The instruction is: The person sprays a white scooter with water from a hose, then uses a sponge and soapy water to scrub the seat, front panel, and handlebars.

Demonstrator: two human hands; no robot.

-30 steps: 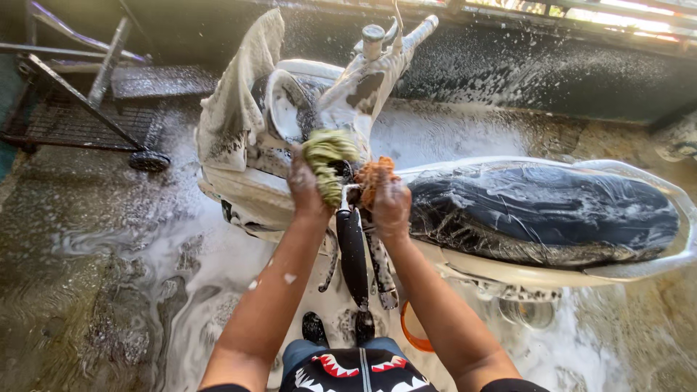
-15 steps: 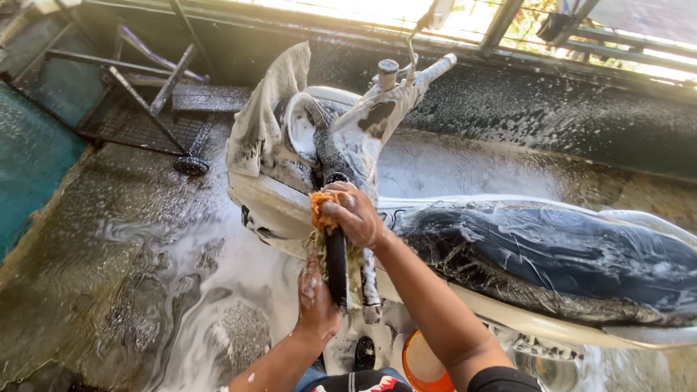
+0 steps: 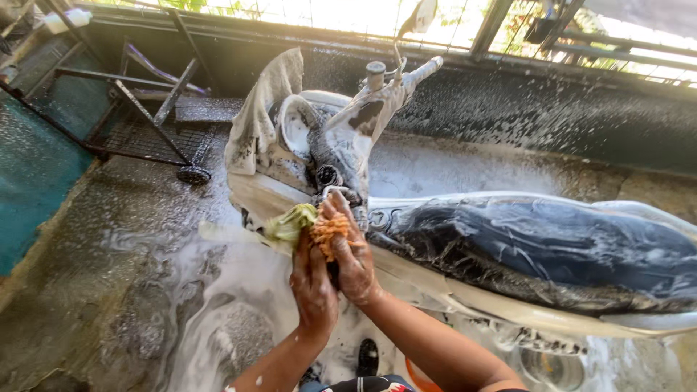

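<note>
A soap-covered white scooter (image 3: 406, 218) stands across the view, its black seat (image 3: 552, 247) to the right and handlebars (image 3: 392, 80) at the top. My left hand (image 3: 312, 279) grips a yellow-green wash cloth (image 3: 289, 221) against the leg shield. My right hand (image 3: 352, 254) presses an orange wash cloth (image 3: 330, 231) onto the same spot just below the steering column. Both hands touch each other and hide the panel beneath them.
Foam and water cover the concrete floor (image 3: 145, 290). A wheeled metal rack (image 3: 152, 123) stands at the back left beside a teal surface (image 3: 33, 174). A wet dark low wall (image 3: 552, 116) with railings runs behind the scooter. An orange item (image 3: 414, 374) lies by my feet.
My left hand has come up from low beside the footboard to join the right hand at the leg shield. The yellow-green cloth is visible in it again. The view shifted slightly.
</note>
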